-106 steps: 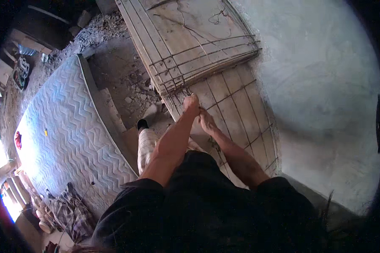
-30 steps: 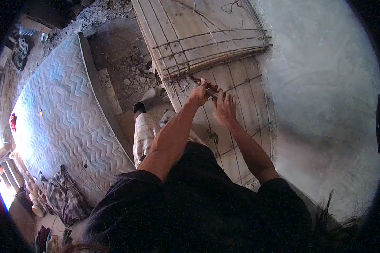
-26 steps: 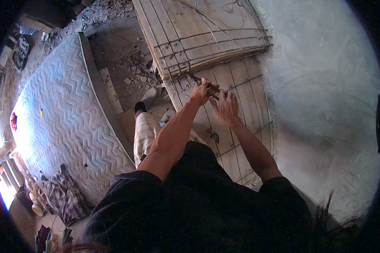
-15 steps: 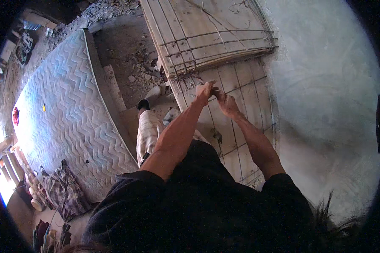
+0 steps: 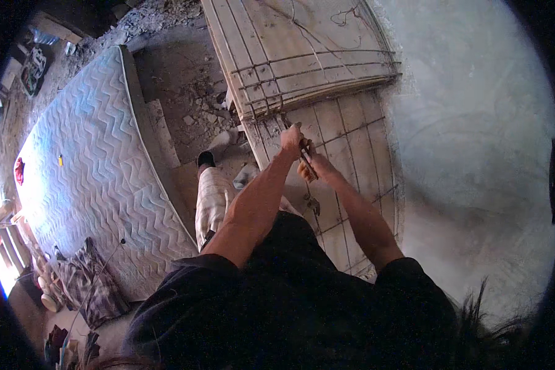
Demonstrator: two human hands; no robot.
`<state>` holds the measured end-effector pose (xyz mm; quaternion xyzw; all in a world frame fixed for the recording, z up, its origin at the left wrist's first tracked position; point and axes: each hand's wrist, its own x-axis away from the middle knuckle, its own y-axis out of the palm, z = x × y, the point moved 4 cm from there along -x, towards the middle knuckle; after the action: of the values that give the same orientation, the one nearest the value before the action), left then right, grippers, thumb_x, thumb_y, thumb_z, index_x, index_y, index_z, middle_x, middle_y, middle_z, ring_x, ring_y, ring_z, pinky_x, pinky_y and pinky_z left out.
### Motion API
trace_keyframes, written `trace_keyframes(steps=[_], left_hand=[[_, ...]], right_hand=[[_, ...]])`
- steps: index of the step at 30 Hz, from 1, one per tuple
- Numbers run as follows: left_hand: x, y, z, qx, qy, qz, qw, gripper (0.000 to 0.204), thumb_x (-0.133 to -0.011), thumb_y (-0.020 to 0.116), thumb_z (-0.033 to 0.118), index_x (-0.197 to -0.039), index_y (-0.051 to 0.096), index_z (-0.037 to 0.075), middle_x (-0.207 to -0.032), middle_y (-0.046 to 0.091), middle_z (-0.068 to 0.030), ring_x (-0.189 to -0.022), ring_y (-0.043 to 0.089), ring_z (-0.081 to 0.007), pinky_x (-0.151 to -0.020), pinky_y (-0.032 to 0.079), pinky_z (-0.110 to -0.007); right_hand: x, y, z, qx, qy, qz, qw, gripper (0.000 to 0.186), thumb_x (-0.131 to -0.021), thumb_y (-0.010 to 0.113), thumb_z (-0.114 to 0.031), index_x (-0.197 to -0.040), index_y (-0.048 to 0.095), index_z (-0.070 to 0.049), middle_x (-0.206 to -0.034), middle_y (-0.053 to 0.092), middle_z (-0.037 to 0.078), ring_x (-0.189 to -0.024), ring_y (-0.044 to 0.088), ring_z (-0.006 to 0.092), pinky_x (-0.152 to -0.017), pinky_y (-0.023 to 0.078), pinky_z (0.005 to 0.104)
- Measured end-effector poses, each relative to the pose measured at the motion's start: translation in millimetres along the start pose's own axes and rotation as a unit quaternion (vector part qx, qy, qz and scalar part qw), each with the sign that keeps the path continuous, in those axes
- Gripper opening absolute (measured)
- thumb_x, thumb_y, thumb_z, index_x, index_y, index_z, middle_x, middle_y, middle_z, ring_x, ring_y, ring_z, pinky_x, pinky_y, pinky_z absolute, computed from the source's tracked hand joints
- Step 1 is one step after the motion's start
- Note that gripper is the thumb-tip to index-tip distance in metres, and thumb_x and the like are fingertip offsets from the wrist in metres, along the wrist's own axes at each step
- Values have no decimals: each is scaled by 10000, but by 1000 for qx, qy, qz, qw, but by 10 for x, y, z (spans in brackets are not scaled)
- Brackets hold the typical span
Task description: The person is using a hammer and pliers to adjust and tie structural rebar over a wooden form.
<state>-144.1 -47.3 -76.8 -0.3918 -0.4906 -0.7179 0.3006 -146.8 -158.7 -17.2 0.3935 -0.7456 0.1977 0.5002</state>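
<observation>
My left hand (image 5: 291,139) is closed around a dark metal tool (image 5: 305,150) that looks like pincers. Its far end reaches up toward the rebar (image 5: 279,111) at the near edge of the upper wooden panel. Close beside, my right hand (image 5: 317,164) is also closed, its fingers at the tool's near end. Most of the tool is hidden by my fingers. Beneath both hands lies a lower panel (image 5: 351,148) crossed by a grid of thin steel bars. A small dark lump (image 5: 314,205) sits on that grid, nearer to me.
A quilted mattress (image 5: 98,166) lies to the left, with a crumpled plaid cloth (image 5: 95,277) at its near end. Rubble (image 5: 206,114) covers the ground ahead. Smooth grey concrete (image 5: 475,154) spreads to the right. Loose wire (image 5: 345,18) lies on the upper panel (image 5: 314,37).
Both hands have shifted slightly nearer to me. The right hand has swung down and left, and the dark tool now shows between the hands. The view has moved a little.
</observation>
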Motion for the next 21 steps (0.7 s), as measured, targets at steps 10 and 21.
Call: trace_keyframes(steps=[10, 21], left_hand=[[176, 147, 11, 45, 5, 73, 996, 285, -773, 594, 260, -742, 492, -5, -685, 500, -106, -544, 535, -234, -482, 481, -352], [-84, 30, -8, 64, -15, -4, 998, 242, -790, 568, 213, -849, 490, -9, -648, 526, -94, -550, 559, -257, -536, 473, -380]], right_hand=[[123, -104, -94, 576, -373, 361, 631, 253, -876, 422, -243, -896, 553, -27, -677, 550, 95, -527, 528, 277, -491, 446, 400], [72, -73, -49, -84, -56, -2, 995, 588, -903, 278, -512, -792, 597, -30, -537, 516, 33, -390, 418, 132, -406, 406, 282]])
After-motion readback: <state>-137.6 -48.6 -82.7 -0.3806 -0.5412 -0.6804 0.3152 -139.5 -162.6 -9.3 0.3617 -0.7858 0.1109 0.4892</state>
